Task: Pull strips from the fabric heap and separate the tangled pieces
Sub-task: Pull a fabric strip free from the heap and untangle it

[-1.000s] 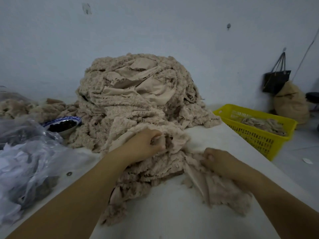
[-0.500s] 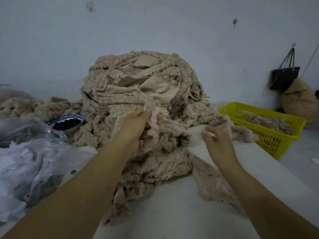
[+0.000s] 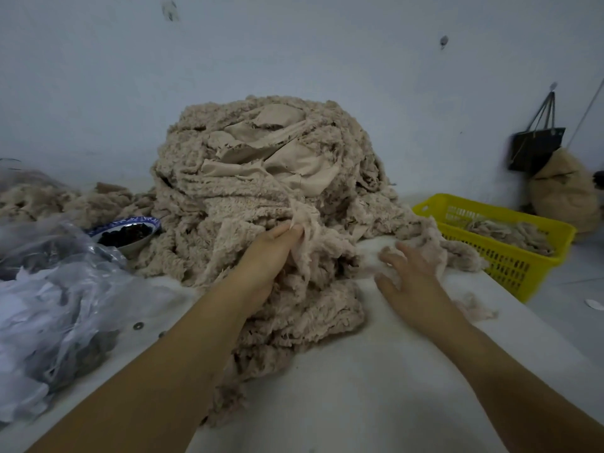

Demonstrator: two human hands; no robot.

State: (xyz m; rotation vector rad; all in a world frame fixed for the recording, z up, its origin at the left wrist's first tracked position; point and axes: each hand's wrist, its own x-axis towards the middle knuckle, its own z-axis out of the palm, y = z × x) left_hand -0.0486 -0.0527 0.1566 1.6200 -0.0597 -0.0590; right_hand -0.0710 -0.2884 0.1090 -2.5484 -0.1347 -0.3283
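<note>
A tall heap of beige fuzzy fabric strips (image 3: 261, 178) stands on the white table (image 3: 376, 387), spilling toward me. My left hand (image 3: 268, 256) grips a strip (image 3: 304, 220) at the front of the heap, fingers curled round it. My right hand (image 3: 408, 273) is to the right, fingers spread, blurred by motion. A loose fuzzy piece (image 3: 428, 237) lies just beyond its fingertips; whether the hand touches it is unclear. A small scrap (image 3: 477, 308) lies at the table's right edge.
A yellow plastic basket (image 3: 510, 266) with several strips sits right of the table. At left are crumpled clear plastic bags (image 3: 49, 305) and a blue-rimmed bowl of dark bits (image 3: 127, 232). More fabric (image 3: 65, 201) lies at the back left. A black bag (image 3: 536, 145) hangs on the wall.
My left hand rose from the lower fabric to the front of the heap, keeping hold of a strip. My right hand lifted a piece rightward, and its fingers are now spread.
</note>
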